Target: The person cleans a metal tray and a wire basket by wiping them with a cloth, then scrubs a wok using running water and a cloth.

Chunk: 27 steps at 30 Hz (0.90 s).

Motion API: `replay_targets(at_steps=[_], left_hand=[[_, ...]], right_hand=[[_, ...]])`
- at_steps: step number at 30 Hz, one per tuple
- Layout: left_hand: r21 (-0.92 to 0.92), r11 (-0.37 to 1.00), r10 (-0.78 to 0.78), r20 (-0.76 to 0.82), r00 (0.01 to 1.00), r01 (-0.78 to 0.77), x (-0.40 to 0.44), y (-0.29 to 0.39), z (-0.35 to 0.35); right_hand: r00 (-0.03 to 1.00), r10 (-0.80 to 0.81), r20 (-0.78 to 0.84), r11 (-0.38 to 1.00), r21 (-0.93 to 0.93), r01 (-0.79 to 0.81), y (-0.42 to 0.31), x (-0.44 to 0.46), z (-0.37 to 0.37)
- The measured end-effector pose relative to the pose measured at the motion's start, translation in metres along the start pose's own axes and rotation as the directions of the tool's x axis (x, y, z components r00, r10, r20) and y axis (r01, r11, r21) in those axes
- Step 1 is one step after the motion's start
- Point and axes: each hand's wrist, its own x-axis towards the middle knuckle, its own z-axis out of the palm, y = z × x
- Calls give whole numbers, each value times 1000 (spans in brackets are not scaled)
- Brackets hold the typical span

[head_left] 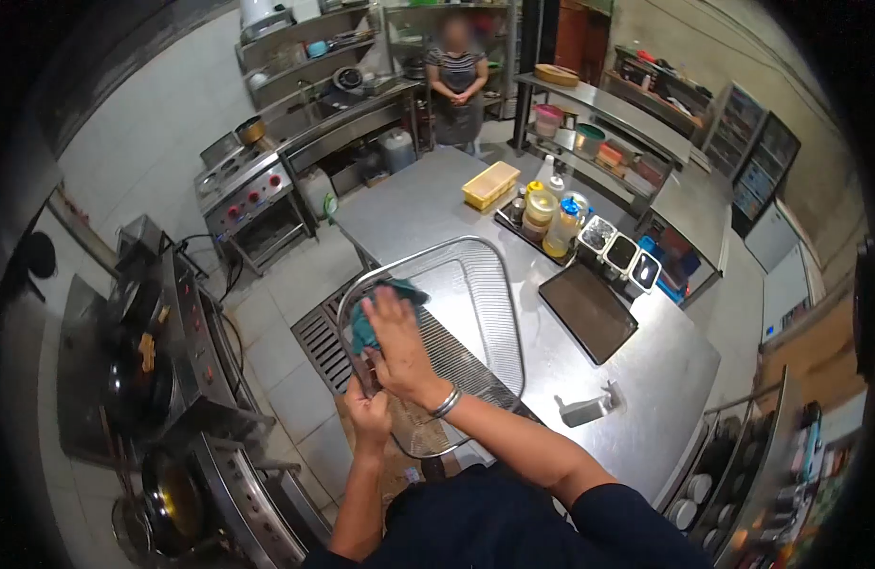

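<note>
A large wire basket [499, 327] with rounded corners and a thick metal rim is tilted over the near left edge of the steel table. My left hand [369, 415] is closed round the rim on the basket's near left side. My right hand [397, 346], with a metal bracelet at the wrist, presses a teal cloth [363, 327] against the left side of the mesh. Its fingers are slightly blurred, and the palm hides part of the cloth.
On the steel table [665, 379] are a dark tray [589, 311], a metal holder [591, 408], a yellow box [491, 185], sauce bottles [562, 223] and several small containers [622, 251]. Stoves with woks [172, 493] stand left. A person [456, 81] stands beyond the table.
</note>
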Motion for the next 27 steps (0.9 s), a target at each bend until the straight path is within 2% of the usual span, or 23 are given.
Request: replay_targets(at_steps=[1,2,3,4,5,6,7,8,10,12,13,14,15,16,17,18,19,20,22,24,25,26,27], left_hand=[[85,996,5,-26,1000,-2,3,2,-15],[172,985,6,-57,998,4,3,3,-33],[141,987,-65,-70,995,74,3,7,-51],[143,987,-66,-64,996,75,3,8,-62],[72,991,-105,-86,991,111,6,13,-69],[2,989,-149,-104,983,150,8,23,-73],[-58,991,-123,-118,985,117,6,29,-68],[-58,991,-127,-109,986,122,8,27,-73],[-58,986,-165,-239,957,156,13,16,-82],[-45,989,-148,-179,973,143,24,15,-95],[5,996,-90,-210,973,94,32,15,-96],[57,997,-29,-238,971,44,38,16,-99],[24,991,-120,-295,948,133,40,14,-104],[13,992,-115,-283,952,124,47,7,-116],[-13,985,-165,-354,920,172,53,-2,-134],[-41,975,-217,-421,881,220,58,-6,-148],[-46,975,-219,-407,887,219,61,-4,-154],[-94,974,-226,-462,858,206,63,1,-157],[-141,972,-234,-509,828,188,68,-2,-170],[-416,884,-385,-394,835,211,72,-35,-192],[-529,789,-476,-207,855,311,81,-77,-221],[-535,756,-535,-175,827,376,80,-103,-224],[-521,748,-544,-129,829,410,74,-103,-204]], right_hand=[[999,-44,-19,987,155,46,-7,0,8],[999,-29,-20,988,149,32,-13,-6,12],[993,-44,111,972,236,16,-17,-11,15],[970,-75,232,948,320,-3,-21,-14,17],[944,-141,299,961,272,57,-22,-22,17],[946,-136,294,961,270,55,-22,-33,19],[921,-172,349,961,264,80,-22,-46,22],[891,-206,404,961,257,106,-22,-59,25],[871,-202,449,958,277,79,-25,-100,34],[849,-198,490,955,291,55,-28,-119,29],[754,-70,654,950,274,-149,-32,-127,22],[611,39,791,913,220,-343,-39,-127,16],[566,130,814,877,171,-448,-41,-116,8],[573,139,808,883,161,-441,-40,-106,-7],[697,260,668,758,307,-576,-43,-100,-30],[759,405,509,604,475,-640,-43,-99,-51],[815,474,333,589,569,-574,-38,-101,-69],[834,532,147,585,649,-487,-33,-104,-86],[657,753,38,186,945,-268,-32,-107,-117],[603,790,-115,143,990,1,-47,-98,-136],[629,766,-132,182,983,-15,-53,-96,-138],[629,766,-130,178,984,-13,-56,-98,-131],[730,661,-174,283,959,-28,-61,-103,-116]])
